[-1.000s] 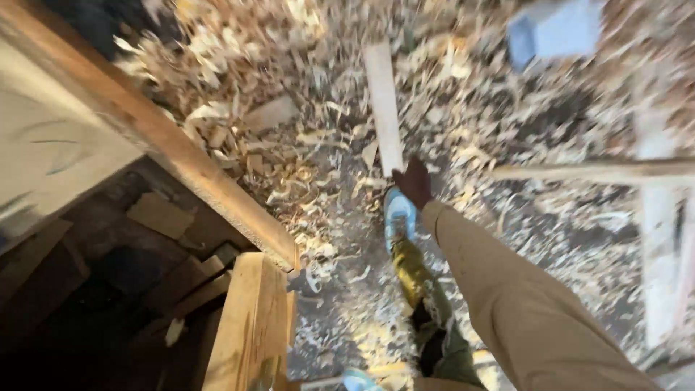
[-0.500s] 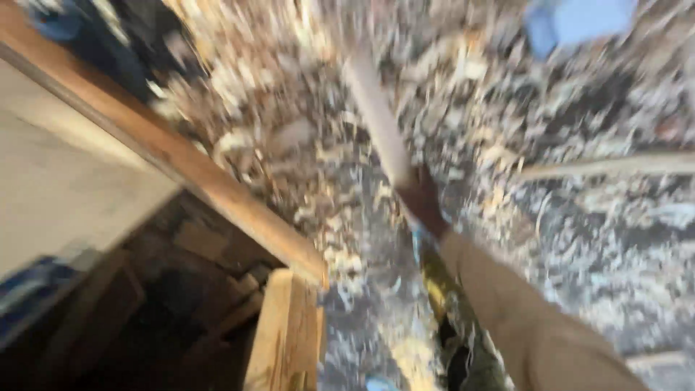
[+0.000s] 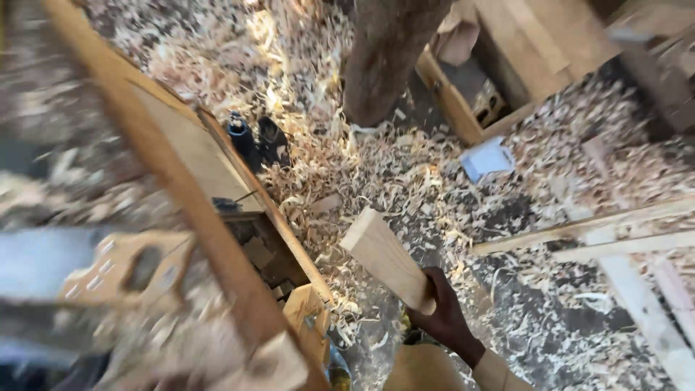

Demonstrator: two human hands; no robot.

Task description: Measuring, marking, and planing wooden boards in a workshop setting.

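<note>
My right hand (image 3: 443,313) is closed around the lower end of a pale flat wooden board (image 3: 382,255), which it holds lifted above the floor, tilted up and to the left. The sleeve of that arm is tan. Beneath the board the ground is covered with wood shavings (image 3: 376,166). My left hand is not in view. At the left, blurred, lies a hand saw with a wooden handle (image 3: 123,271) on a bench surface.
A long wooden rail (image 3: 181,188) of a bench runs diagonally at left. A tree trunk (image 3: 387,54) stands at top centre, with wooden boxes (image 3: 499,65) beside it. A blue-grey scrap (image 3: 486,159) lies on the shavings. Timber strips (image 3: 615,232) lie at right.
My right hand reached down to the board lying in the shavings, gripped it and lifted it. The view swung up and left, bringing the bench, saw and trunk into sight.
</note>
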